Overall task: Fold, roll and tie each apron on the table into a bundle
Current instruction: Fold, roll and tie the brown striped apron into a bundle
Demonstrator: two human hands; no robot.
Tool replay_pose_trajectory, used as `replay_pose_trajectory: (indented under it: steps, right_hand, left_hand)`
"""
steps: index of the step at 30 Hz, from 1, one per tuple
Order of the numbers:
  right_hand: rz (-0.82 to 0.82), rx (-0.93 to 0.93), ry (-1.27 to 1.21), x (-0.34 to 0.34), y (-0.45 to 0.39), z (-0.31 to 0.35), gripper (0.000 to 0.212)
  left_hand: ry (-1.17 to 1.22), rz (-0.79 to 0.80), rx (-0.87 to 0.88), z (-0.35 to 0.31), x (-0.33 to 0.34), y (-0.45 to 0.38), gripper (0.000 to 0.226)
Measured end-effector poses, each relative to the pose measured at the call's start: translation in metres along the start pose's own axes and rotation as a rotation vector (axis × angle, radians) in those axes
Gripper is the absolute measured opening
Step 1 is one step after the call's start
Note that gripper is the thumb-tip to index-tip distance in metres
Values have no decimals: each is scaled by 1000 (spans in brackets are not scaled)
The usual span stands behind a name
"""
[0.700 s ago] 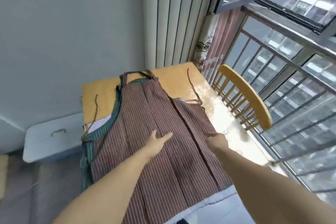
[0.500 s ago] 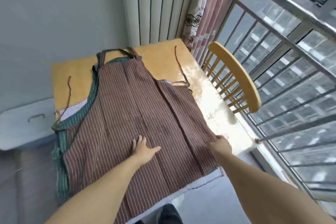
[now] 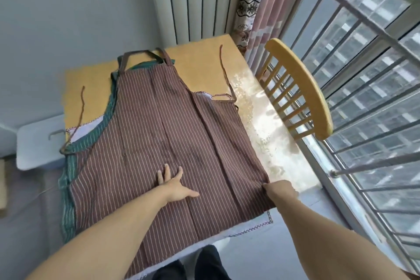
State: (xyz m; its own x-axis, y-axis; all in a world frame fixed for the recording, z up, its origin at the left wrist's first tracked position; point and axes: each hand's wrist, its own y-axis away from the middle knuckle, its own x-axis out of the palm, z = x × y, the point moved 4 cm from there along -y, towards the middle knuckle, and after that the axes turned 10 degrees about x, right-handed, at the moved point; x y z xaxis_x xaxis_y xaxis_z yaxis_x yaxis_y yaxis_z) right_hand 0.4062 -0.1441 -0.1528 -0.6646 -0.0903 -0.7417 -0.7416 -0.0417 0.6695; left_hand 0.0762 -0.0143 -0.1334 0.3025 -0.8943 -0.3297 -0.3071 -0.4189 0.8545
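The left hand lies flat on the brown striped apron, fingers straight and spread, pressing the cloth down near its middle; the right hand is curled at the apron's right side edge, pinching the hem between fingers and thumb. A moment ago the left hand sat higher up the cloth with the right one closer in; now both have drawn back toward the near end, and the right has taken a firm hold at the edge; I take that to mean smoothing is done and the first lengthwise fold is about to start, right side over toward the pinned middle.

The apron lies spread face up on the wooden counter, bib away from the person, neck loop at the far end, its hem hanging over the near edge; thin waist ties trail out on either side. It is fairly flat, with a few long creases. Beneath it a green striped apron shows along the left, and a white cloth peeps out below; those still wait their turn.
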Motion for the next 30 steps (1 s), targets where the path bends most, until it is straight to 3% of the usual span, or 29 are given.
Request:
replay_pose_trajectory:
  steps: [3,8,12,14,18,21,24,26,30]
  right_hand:
    - [-76,-128,-5,-13,26,4,19]
    - [-302,-366,-135,-17,65,6,17]
    - [-324,-330,-382,-20,109,24,12]
    - [-314,-267,-584,-21,139,28,19]
    - [-298,-274,-976,-13,205,50,43]
    - [-205,-303,-1065,11,249,74,55]
    - [-82,-433,-1024,47,297,96,66]
    - [11,-558,-916,76,330,106,64]
    - [273,-667,-582,145,361,108,59]
  left_hand:
    - [30,65,-14,-1,-3,-2,123]
    - [20,131,-1,3,0,-8,125]
    - [190,63,102,5,-13,-2,112]
    - [297,-106,180,15,-26,8,95]
    - [115,-822,75,87,-91,60,50]
    - [337,-1034,-105,172,-132,78,44]
    - [815,-873,-266,232,-140,78,74]
    - [924,-704,-231,247,-136,74,88]
    - [1020,-373,-99,247,-114,67,81]
